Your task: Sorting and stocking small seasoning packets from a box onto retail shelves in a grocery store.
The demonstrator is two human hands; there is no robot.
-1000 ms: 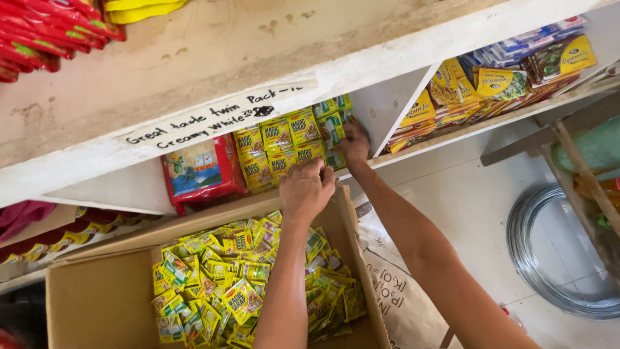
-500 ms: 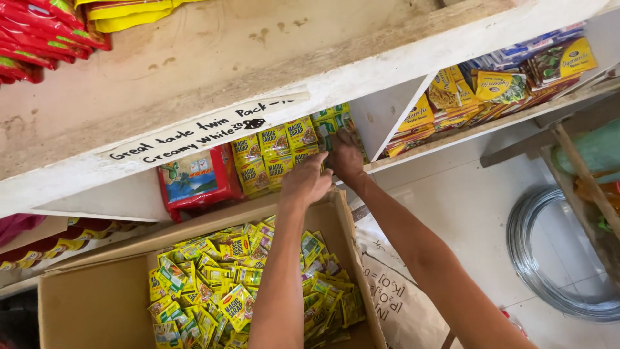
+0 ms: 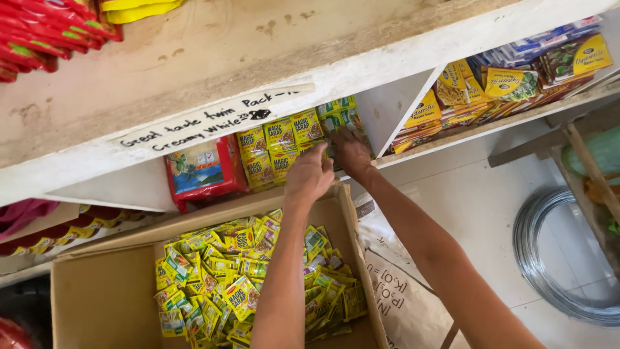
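A single head-worn camera looks steeply down and forward from above the person's arms, close to a white shelf (image 3: 194, 77) that fills the upper frame. The lower compartments and an open cardboard box (image 3: 97, 297) sit near, just beneath the lens. The tiled floor (image 3: 471, 213) lies farther down at right.

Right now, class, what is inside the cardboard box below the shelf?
The cardboard box holds a loose heap of small yellow sachets. The person's left forearm crosses over the heap, hiding some sachets, and the box bottom beneath the pile cannot be seen.
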